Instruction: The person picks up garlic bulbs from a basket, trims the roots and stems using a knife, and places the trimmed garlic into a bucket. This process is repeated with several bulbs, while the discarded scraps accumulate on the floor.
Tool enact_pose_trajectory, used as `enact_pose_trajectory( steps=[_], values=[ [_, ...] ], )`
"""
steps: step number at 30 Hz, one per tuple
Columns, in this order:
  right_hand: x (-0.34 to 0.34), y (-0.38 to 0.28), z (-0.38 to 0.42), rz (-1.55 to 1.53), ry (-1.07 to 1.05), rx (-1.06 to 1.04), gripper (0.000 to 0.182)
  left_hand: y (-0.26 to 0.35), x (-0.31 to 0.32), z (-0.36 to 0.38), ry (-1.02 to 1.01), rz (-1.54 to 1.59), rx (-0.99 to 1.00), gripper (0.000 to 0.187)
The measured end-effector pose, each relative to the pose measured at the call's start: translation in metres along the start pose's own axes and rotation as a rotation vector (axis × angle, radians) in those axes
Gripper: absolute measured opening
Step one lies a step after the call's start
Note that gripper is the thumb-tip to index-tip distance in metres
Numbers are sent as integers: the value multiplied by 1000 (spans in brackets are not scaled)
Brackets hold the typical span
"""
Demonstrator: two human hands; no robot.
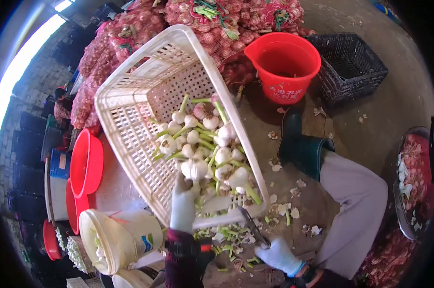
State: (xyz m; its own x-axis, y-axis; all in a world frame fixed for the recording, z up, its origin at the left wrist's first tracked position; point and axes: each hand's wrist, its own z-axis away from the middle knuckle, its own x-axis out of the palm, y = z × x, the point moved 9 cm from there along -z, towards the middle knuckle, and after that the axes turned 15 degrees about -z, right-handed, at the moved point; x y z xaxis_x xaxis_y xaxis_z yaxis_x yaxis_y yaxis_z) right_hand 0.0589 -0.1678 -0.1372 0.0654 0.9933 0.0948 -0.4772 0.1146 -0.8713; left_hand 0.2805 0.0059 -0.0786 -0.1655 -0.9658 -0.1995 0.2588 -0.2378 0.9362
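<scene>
A tilted white plastic basket (205,48) holds many garlic bulbs (209,123) with green stem stubs. My left hand (183,209), in a pale glove, reaches over the basket's near side, its fingers closed on garlic (194,169). Whether that is one bulb or two is blurred. My right hand (280,257), gloved too, is wrapped round the end of a long dark tool (253,228) just outside the near rim. Motion blur hides the tool's exact kind. A blurred pale, flat shape (218,205) lies between its far end and my left hand.
Red net sacks of bulbs (125,38) are piled behind the basket. A red bucket (286,62) and black crate (346,72) stand back right. Cut stems (229,247) litter the floor. White buckets (118,237) and red tubs (87,161) are left; another person (62,108) sits beyond.
</scene>
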Motion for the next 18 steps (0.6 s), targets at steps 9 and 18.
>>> enact_pose_trajectory(
  steps=[9, 18],
  values=[
    [32, -101, 64, 546, -156, -664, 18, -6, 1, 230, -29, 200, -67, 71],
    [60, -77, 94, 686, -321, -702, 25, -15, -27, 264, 155, -217, -24, 41]
  ],
)
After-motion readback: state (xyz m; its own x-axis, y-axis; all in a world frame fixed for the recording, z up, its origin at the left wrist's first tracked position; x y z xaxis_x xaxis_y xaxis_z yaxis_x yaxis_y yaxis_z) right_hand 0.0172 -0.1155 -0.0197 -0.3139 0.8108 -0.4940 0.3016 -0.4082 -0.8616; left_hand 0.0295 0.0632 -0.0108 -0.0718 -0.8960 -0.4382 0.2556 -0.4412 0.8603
